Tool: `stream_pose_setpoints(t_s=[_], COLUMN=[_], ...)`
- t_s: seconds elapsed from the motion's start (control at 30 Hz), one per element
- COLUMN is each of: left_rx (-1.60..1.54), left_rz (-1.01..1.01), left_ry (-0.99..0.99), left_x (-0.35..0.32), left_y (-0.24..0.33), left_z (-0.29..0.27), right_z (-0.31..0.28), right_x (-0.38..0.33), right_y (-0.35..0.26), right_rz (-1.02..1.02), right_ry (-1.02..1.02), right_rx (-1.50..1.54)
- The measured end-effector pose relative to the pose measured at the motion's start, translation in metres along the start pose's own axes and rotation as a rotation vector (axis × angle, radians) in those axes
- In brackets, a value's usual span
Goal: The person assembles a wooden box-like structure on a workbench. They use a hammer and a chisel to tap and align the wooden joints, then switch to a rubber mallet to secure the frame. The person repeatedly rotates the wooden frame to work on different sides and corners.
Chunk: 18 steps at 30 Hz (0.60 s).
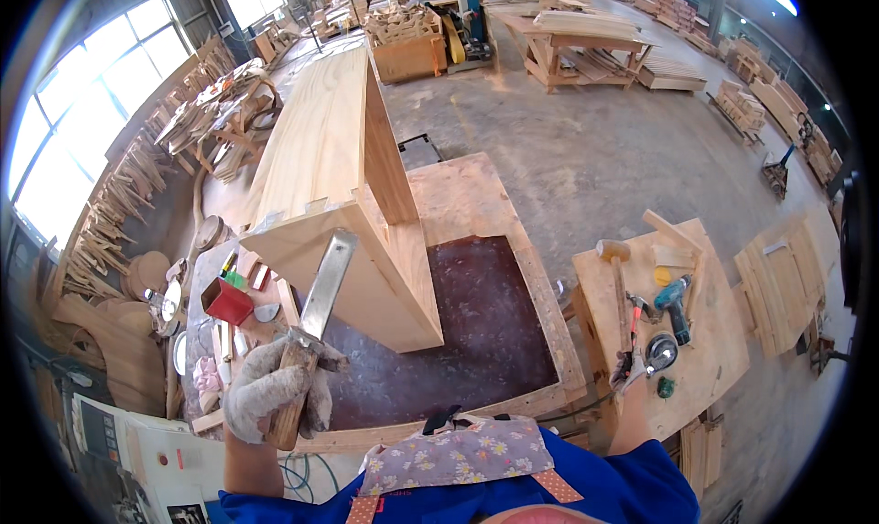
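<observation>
Head view: your gloved left hand [273, 396] is wrapped around the wooden handle of a broad chisel [324, 300], its blade pointing up before the near end of an open wooden box [316, 148]. That box stands on the workbench [499, 405], left of centre. Your right hand [631, 377] is at the near left side of the side table [710, 368], by the grip of a red-handled hammer [635, 321]; you cannot tell whether its fingers are closed. A mallet [615, 251] lies farther off, a cordless drill [676, 310] to the right.
</observation>
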State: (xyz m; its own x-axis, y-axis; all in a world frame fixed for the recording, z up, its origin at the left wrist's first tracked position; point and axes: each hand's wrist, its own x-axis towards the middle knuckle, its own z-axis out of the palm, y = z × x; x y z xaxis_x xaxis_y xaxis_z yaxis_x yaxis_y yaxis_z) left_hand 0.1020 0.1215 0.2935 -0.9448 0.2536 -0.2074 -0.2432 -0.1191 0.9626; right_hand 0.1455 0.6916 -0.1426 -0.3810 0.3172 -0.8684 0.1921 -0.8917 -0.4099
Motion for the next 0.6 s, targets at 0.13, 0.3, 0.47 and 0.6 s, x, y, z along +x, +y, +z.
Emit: stream_pose_setpoints(t_s=[0.13, 0.3, 0.47, 0.6], left_rx=[-0.007, -0.002, 0.006, 0.035], left_rz=[0.0, -0.01, -0.016, -0.039], left_ry=[-0.015, -0.038, -0.089, -0.091], left_x=[-0.003, -0.005, -0.009, -0.011], left_y=[0.005, 0.004, 0.004, 0.006], left_z=[-0.001, -0.004, -0.011, -0.011], right_z=[0.002, -0.008, -0.005, -0.032], right_x=[0.001, 0.027, 0.023, 0.034], right_y=[-0.027, -0.049, -0.054, -0.062], right_rz=[-0.186, -0.355, -0.335, -0.373], right_ry=[0.12, 0.288, 0.239, 0.193], right_rx=[-0.33, -0.594, -0.698, -0.573])
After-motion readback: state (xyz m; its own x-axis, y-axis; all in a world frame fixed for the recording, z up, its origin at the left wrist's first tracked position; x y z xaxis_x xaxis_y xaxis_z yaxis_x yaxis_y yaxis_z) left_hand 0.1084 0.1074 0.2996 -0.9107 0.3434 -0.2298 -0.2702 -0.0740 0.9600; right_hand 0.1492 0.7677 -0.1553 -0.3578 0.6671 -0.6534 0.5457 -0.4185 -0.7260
